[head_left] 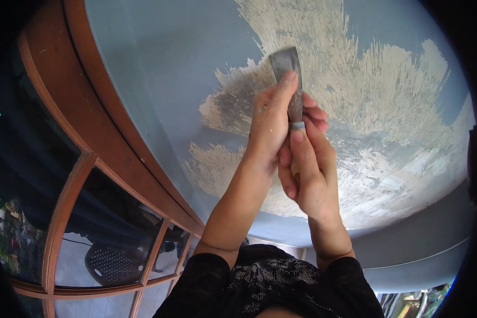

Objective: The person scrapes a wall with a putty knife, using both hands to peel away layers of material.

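Note:
A scraper (284, 59) with a wide, worn metal blade points up at the wall in the middle of the view. My left hand (268, 119) is closed round its blade, the thumb lying along the flat of the metal and the fingers wrapping behind. Lower down, my right hand (315, 177) grips the handle, with its thumb pressed near the collar below the blade. Pale flecks of dust stick to my left hand and wrist. Behind both hands is a blue-grey wall (159, 63) with a large scraped patch (376, 90) of rough, cream-coloured streaks.
A brown wooden frame (98, 90) runs along the wall's left side. Below it are glass panes in wooden bars (63, 212), with a dark perforated chair seat (115, 262) visible through one. A grey curved surface (413, 233) lies at lower right.

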`<state>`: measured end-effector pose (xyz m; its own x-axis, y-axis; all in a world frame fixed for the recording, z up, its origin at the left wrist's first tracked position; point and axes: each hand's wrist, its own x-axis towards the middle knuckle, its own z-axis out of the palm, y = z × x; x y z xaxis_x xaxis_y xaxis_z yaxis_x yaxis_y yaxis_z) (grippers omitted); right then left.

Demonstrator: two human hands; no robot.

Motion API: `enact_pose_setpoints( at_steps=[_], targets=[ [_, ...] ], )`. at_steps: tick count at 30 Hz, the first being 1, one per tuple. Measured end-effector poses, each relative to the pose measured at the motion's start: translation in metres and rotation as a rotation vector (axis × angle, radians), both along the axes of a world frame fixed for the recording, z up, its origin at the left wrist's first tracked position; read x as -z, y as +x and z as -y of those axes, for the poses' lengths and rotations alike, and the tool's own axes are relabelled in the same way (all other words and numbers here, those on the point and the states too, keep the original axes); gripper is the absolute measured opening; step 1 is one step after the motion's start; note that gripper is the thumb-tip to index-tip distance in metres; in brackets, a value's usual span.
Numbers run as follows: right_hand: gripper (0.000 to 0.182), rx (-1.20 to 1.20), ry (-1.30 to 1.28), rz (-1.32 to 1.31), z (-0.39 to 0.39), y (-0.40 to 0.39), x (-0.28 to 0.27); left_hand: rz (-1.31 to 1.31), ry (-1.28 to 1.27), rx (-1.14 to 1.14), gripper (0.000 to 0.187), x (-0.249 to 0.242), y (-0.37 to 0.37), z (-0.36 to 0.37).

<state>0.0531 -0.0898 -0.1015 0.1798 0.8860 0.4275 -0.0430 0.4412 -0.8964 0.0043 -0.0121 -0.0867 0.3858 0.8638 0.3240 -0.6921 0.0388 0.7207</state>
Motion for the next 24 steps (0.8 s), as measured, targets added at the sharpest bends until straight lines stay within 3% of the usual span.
enact_pose_setpoints(
  at_steps=[24],
  targets=[
    [0.023, 0.005, 0.025, -0.001, -0.005, -0.004, -0.005, -0.011, 0.015, -0.019, 0.044, -0.008, -0.003, -0.006]
  ],
)
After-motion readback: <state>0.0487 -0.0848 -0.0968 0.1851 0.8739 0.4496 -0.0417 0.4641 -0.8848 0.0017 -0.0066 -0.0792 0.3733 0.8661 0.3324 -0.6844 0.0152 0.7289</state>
